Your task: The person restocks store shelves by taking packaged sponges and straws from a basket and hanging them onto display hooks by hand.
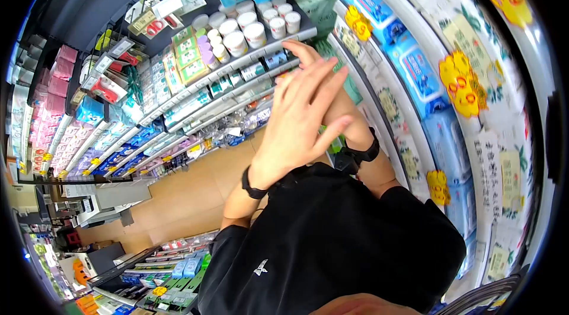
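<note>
I have the left hand (299,112) loosely spread in front of the mostly hidden right hand (342,104), whose grip I can't tell, and I'd judge the white tubs (255,35) at upper centre light, stiff, slick, best held round their sides.

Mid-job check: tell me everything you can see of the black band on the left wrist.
The black band is narrow and dark, with a smooth look like rubber or plastic. It is worn closed around the wrist, just below the left hand, resting against the skin. Bare forearm separates it from the black sleeve. Its underside is hidden, and no clasp or marking can be made out.
</note>
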{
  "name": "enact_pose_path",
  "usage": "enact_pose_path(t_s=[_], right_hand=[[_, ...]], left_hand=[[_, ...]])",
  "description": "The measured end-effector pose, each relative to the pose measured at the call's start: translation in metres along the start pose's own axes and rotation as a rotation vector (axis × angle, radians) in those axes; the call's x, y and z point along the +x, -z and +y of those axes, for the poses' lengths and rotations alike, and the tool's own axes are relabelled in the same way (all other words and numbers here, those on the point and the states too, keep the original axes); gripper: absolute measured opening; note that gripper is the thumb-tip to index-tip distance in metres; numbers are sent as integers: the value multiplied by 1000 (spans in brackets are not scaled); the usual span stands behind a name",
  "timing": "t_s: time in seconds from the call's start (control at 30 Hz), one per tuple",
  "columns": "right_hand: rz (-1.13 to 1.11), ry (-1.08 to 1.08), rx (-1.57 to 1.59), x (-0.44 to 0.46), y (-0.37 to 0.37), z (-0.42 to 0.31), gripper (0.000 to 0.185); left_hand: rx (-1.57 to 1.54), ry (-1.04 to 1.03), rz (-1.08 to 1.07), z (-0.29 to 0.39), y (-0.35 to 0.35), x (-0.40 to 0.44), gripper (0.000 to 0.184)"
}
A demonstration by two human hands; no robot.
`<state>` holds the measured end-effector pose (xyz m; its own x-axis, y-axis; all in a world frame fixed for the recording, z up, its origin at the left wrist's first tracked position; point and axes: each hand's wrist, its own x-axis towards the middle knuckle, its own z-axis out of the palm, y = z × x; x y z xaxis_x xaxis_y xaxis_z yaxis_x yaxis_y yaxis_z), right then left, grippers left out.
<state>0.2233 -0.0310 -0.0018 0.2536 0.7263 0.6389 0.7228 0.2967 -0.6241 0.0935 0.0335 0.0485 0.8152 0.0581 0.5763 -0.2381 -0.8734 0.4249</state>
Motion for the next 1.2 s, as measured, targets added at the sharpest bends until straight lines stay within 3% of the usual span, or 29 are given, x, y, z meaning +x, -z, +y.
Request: enact_pose_path(t_s=[0.1, 0.2, 0.37, 0.5, 0.6, 0.63, 0.73, 0.77, 0.83, 0.87, 0.9, 0.97, 1.0, 1.03, 1.07, 1.1, 1.13, 1.2], right_hand=[[-5, 18, -79, -20, -3, -19, 71], [4, 22, -181, -40, -4, -37, 70], [37, 2, -332, -70, -2, -63, 68], [78, -39, -383, -89, -5, -81, 66], [59, -170, -330, -94, -10, -100, 59], [-70, -179, -490, -96, -10, -106, 50], [-87, -222, -489, -102, -16, -129, 46], [-23, -85, -332, -113, -10, -133, 48], [11, -27, -335, -122, -16, -142, 49], [44, 34, -342, -127, -20, -147, 50], [-82, -196, -653, -122, -28, -155, 56], [-65, -229, -657, -129, -36, -178, 48], [-53, -251, -610, -135, -39, -187, 47], [-52, -258, -614, -143, -43, -189, 47], [0, -154, -560, -156, -50, -188, 47], [49, -48, -505, -168, -57, -186, 47], [84, 18, -555, -178, -61, -188, 51], [-79, -226, -777, -175, -62, -213, 48]], left_hand=[[-18, 109, 0, 34, -29, -29, 75], [-89, 143, 54, 49, -34, -44, 72], [-97, 120, 67, 75, -32, -62, 44], [-155, 97, 108, 78, -27, -74, 33], [-80, 162, 312, 70, -24, -83, 30], [-39, 198, 395, 70, -20, -88, 30], [-87, 276, 485, 82, -6, -112, 35], [35, 120, 302, 92, -4, -123, 44], [141, 55, 97, 108, -1, -134, 57], [127, 147, 77, 112, 1, -133, 62], [173, 273, 245, 96, 0, -141, 56], [355, 433, 487, 83, 14, -156, 42], [164, 401, 529, 93, 23, -163, 49], [-14, 212, 405, 111, 26, -172, 54], [-191, 25, 278, 127, 24, -181, 59], [-197, 27, 277, 129, 20, -187, 59], [-59, 128, 277, 125, 13, -192, 57], [226, 336, 266, 122, 7, -202, 56]])
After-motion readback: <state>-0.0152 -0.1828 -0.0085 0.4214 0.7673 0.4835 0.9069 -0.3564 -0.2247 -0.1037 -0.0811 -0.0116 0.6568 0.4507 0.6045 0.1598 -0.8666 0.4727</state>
